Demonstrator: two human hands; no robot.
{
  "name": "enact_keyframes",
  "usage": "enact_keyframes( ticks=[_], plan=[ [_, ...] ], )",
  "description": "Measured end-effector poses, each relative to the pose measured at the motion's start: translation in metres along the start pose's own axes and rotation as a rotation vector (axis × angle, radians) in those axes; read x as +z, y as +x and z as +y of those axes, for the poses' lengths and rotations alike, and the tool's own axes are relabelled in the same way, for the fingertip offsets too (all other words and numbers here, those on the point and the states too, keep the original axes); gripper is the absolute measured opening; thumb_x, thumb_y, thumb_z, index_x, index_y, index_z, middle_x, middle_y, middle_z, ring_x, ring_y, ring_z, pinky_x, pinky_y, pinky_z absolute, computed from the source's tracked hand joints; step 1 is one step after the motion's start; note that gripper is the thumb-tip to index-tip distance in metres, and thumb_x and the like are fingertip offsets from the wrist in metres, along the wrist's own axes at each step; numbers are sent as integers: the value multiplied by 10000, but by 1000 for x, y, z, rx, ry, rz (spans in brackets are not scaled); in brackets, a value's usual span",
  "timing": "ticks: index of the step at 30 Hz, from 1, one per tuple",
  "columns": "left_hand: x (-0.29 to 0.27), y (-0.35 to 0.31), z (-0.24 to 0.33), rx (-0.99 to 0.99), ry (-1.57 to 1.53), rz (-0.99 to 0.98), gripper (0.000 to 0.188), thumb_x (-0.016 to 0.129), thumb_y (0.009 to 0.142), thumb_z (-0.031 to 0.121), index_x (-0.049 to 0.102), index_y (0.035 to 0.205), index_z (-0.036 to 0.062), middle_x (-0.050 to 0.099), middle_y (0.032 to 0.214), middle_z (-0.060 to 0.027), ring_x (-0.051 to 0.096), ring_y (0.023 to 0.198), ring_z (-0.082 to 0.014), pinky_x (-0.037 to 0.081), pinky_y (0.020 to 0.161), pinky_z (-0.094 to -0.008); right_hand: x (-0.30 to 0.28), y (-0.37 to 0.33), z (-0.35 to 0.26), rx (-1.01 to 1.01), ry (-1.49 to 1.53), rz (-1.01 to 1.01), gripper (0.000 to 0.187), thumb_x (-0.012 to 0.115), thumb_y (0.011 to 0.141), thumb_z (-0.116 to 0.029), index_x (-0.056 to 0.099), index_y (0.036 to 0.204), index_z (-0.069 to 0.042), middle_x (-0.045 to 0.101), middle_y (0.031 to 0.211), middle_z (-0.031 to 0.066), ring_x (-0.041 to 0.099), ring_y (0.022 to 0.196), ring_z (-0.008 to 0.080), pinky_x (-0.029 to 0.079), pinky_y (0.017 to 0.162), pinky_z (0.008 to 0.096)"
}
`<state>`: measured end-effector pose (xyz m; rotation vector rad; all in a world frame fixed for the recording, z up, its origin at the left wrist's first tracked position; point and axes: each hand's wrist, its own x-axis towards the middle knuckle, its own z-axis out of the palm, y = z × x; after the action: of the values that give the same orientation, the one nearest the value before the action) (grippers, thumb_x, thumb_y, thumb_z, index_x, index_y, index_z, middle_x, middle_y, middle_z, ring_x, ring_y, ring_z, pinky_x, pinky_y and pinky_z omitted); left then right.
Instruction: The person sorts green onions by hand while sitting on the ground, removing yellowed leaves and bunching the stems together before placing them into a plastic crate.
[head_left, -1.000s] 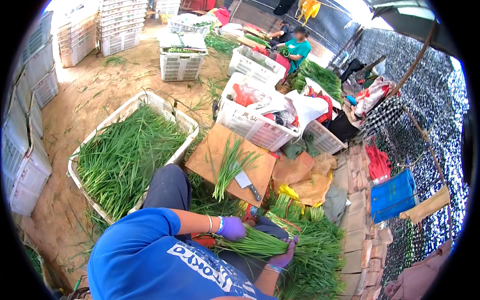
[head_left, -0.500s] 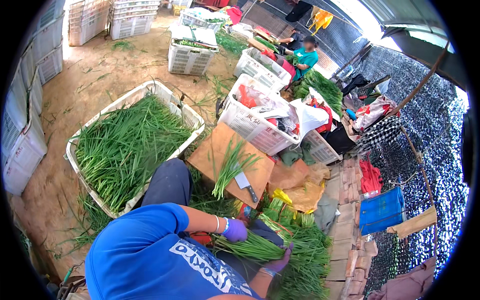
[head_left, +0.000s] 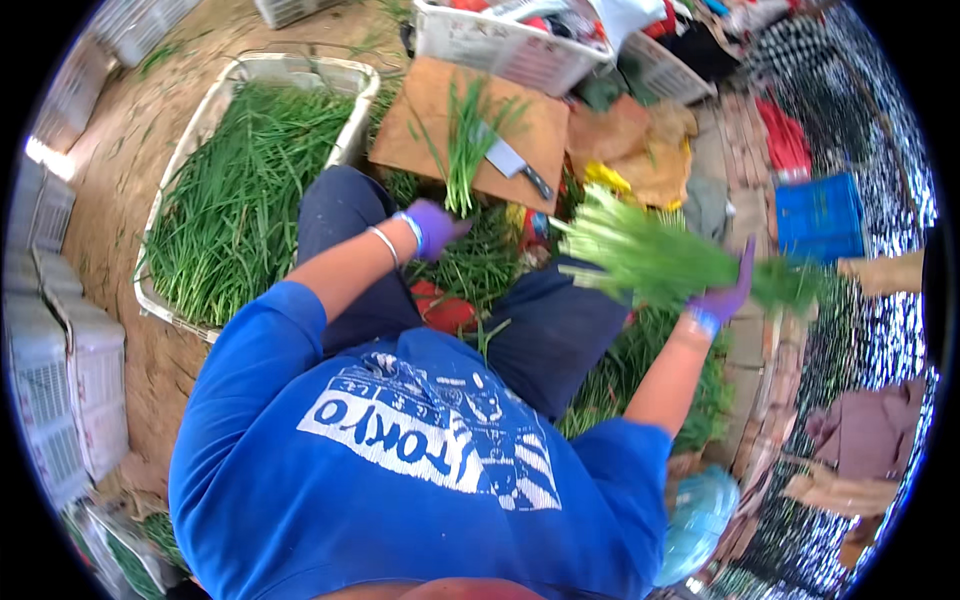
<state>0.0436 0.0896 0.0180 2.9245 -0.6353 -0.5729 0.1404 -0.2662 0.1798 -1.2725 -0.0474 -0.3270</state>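
A thick bundle of garlic chives (head_left: 650, 250) lies across the purple-gloved palm and fingers of my right hand (head_left: 725, 292). Its pale stalk ends point left and its leafy tips right; motion smears it. Over my lap, my left hand (head_left: 435, 229), also gloved in purple, has its fingers loosely apart and holds nothing visible. Just beyond it, a small bunch of chives (head_left: 464, 150) rests on a brown board (head_left: 410, 145), stalk ends hanging over the near edge. A cleaver (head_left: 508, 160) with a black handle lies on the board beside that bunch, its blade partly under the leaves.
A white crate (head_left: 160, 215) heaped with loose chives stands at the left. Another white crate (head_left: 500, 50) full of bags is behind the board. More chives (head_left: 620, 370) lie by my right leg, beside a brick ledge (head_left: 745, 350). A blue basket (head_left: 820, 215) sits farther right.
My right hand has swung the bundle up and right, away from my lap. My left hand has let go of it and moved up left toward the board. The view has tilted downward.
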Motion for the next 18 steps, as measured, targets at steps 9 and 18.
enact_keyframes(
  ticks=[9,18],
  plan=[
    [-167,31,67,298,-731,830,1258,749,511,521,-23,1306,-75,225,1297,-331,343,1183,-365,300,970,-346,170,30,6,-119,-230,-185,356,642,697,-227,588,938,30,571,910,89,535,799,178,426,731,292],
    [-161,45,33,-47,-847,744,821,746,595,327,335,1212,-25,551,1053,-191,543,963,-268,401,863,-319,227,9,44,218,-376,-621,338,668,659,-195,607,929,-2,602,886,112,552,812,202,411,754,312]
  ],
)
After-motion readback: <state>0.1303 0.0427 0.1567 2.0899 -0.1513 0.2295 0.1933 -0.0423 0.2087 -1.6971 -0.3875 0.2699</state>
